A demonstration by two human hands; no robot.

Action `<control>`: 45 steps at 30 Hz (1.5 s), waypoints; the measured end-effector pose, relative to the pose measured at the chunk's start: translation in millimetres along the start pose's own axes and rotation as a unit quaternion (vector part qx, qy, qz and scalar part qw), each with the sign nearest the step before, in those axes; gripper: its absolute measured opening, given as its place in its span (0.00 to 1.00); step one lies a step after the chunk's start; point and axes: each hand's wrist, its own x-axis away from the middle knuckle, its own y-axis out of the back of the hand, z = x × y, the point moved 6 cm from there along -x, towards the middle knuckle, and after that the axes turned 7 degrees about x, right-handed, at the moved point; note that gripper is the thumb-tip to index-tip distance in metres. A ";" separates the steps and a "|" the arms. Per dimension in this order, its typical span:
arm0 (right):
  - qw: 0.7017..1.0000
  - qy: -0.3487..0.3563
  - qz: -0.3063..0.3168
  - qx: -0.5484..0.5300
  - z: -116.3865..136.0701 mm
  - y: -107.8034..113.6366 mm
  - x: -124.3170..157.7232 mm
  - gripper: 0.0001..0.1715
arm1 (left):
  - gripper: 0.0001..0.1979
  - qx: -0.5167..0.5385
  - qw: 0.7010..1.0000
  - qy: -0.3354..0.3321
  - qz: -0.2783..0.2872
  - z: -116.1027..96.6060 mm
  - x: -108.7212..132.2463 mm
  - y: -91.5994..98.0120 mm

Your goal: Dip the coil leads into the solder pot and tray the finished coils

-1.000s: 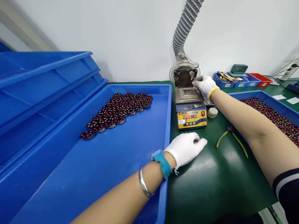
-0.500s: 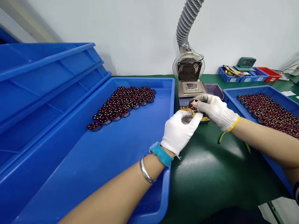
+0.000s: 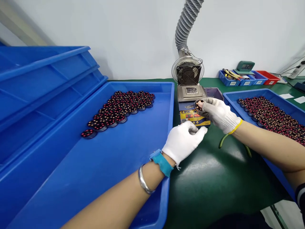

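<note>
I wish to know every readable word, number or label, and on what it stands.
"MW": on the yellow control panel; the letter before it is unclear.
Red digits there: too blurred to quote.
White labels on the blue bins and red bin: too small.
Green digital clock: display too small.

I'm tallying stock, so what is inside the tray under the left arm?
Dark round parts, red and tan on top, lie grouped in the far part of the tray. What lies beneath the left forearm cannot be seen.
</note>
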 end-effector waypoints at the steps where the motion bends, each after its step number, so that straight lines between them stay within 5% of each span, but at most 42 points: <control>1: 1.000 -0.003 -0.004 0.011 0.8 -0.9 2.5 0.12 | 0.17 0.024 0.999 0.008 -0.023 0.5 -0.3 3.2; 5: 0.999 -0.024 0.009 0.029 2.8 -13.3 18.6 0.08 | 0.17 0.071 0.996 0.003 -0.061 3.5 -1.3 10.1; 11: 0.996 0.007 0.029 0.083 4.5 -19.6 22.0 0.11 | 0.10 0.022 0.999 -0.028 -0.019 5.3 0.7 6.2; 18: 0.940 0.110 -0.127 0.297 34.9 30.8 -65.5 0.18 | 0.16 -0.099 0.985 -0.069 0.124 1.7 1.8 -16.5; 25: 0.884 0.095 -0.165 0.428 25.5 40.7 -126.5 0.19 | 0.17 -0.103 0.982 -0.032 0.155 5.1 -1.1 -16.4; 34: 0.856 0.094 -0.148 0.486 11.1 34.0 -126.9 0.20 | 0.17 -0.134 0.971 -0.054 0.188 0.1 0.8 -19.7; 45: 0.866 0.093 -0.168 0.462 20.0 36.7 -130.0 0.21 | 0.17 -0.137 0.970 -0.058 0.192 2.7 1.3 -21.7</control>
